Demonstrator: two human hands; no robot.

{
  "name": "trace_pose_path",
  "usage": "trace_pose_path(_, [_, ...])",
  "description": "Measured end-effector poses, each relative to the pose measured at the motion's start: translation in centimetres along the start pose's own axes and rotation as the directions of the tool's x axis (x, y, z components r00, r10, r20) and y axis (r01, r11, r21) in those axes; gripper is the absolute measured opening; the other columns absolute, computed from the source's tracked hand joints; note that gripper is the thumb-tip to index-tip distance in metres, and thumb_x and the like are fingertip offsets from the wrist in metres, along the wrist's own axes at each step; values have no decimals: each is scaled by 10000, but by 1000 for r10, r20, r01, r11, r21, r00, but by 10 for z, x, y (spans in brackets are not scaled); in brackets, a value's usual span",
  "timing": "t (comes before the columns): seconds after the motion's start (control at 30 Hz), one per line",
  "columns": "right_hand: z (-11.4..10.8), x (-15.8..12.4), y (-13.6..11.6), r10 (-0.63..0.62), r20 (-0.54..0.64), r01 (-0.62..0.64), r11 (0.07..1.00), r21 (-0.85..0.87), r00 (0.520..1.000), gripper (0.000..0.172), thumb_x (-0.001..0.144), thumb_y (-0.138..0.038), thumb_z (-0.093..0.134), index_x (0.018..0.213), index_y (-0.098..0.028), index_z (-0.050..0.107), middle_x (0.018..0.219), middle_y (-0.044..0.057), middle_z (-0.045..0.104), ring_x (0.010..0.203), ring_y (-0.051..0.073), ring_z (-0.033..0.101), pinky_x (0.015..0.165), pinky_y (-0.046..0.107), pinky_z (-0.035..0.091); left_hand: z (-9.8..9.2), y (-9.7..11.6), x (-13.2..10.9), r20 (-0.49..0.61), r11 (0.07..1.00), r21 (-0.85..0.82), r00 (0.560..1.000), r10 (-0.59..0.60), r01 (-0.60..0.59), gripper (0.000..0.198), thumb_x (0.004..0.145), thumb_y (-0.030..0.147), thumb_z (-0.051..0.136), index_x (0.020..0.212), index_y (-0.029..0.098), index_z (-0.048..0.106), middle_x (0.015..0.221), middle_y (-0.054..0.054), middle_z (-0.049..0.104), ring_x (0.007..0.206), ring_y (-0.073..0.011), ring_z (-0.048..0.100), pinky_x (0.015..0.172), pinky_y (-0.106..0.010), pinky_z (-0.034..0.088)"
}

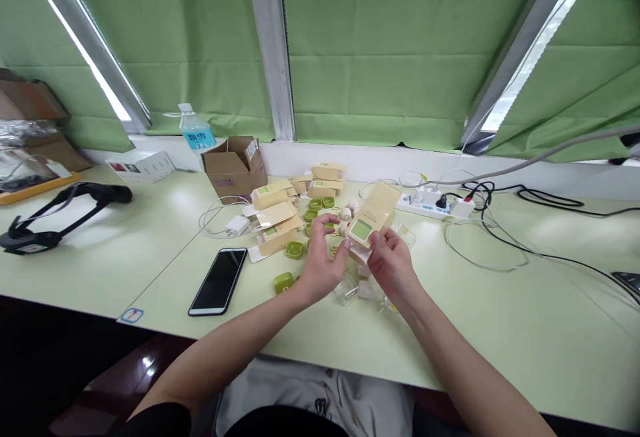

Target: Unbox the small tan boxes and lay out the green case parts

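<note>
A small cream cardboard box (379,205) with a green square on its front is held over the table, its top flap standing up. My right hand (395,264) grips it at the lower right, thumb on the front. My left hand (323,260) is at the box's left side, fingers apart, thumb tip close to the lower corner; whether it touches I cannot tell. Beneath and behind my hands lie several small green containers (295,249), whitish round pieces (346,213) and clear plastic pieces (346,289). A green piece (283,282) lies beside my left wrist.
More cream boxes (277,227) lie left of my hands, before a brown carton (235,167) and a water bottle (196,129). A phone (219,282) and a white charger (237,225) are at left, with a black headset (95,197) farther out. A power strip (425,202) with cables stands at back right.
</note>
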State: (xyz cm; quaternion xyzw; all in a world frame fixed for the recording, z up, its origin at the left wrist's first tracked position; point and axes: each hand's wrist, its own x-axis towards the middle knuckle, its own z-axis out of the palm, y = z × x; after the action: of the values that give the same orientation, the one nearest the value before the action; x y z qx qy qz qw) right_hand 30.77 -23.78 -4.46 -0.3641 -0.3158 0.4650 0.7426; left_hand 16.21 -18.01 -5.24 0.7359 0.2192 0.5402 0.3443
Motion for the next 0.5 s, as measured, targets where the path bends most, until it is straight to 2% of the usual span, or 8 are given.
trace_pose_path(0.1, [-6, 3, 0, -24, -85, 25, 1000, 7, 996, 548, 677, -551, 975, 1054, -245, 720, 1125, 75, 831, 1051, 298, 794, 910, 459, 674, -1, 0, -5, 24, 949, 251, 982, 190, -190, 292, 984, 230, 611, 1267, 256, 541, 1335, -136, 492, 1340, -311, 494, 1148, -529, 455])
trace_pose_path(0.23, [-12, 5, 1, -16, -107, 14, 1000, -15, 994, 575, 693, -551, 970, 1111, -231, 738, 1115, 85, 832, 951, 299, 808, 850, 463, 680, -3, 2, -8, 117, 790, 484, 923, 368, -376, 342, 944, 155, 615, 1254, 289, 665, 1355, -148, 464, 1358, -365, 455, 1135, -597, 453])
trace_pose_path(0.33, [-13, 5, 1, -1, -127, -1, 1000, -22, 992, 557, 696, -556, 969, 1085, -223, 749, 1025, 70, 836, 857, 272, 803, 787, 431, 684, -6, 1, -6, 161, 726, 548, 904, 395, -415, 392, 926, 166, 640, 1286, 315, 690, 1372, -151, 475, 1382, -388, 437, 1150, -623, 441])
trace_pose_path(0.5, [-12, 5, 1, 32, -161, -26, 999, 36, 986, 525, 671, -507, 995, 1036, -221, 748, 953, 43, 832, 819, 255, 796, 769, 411, 691, -9, 1, -3, 194, 687, 547, 871, 451, -477, 498, 920, 168, 642, 1389, 335, 659, 1370, -156, 512, 1376, -372, 459, 1162, -600, 444])
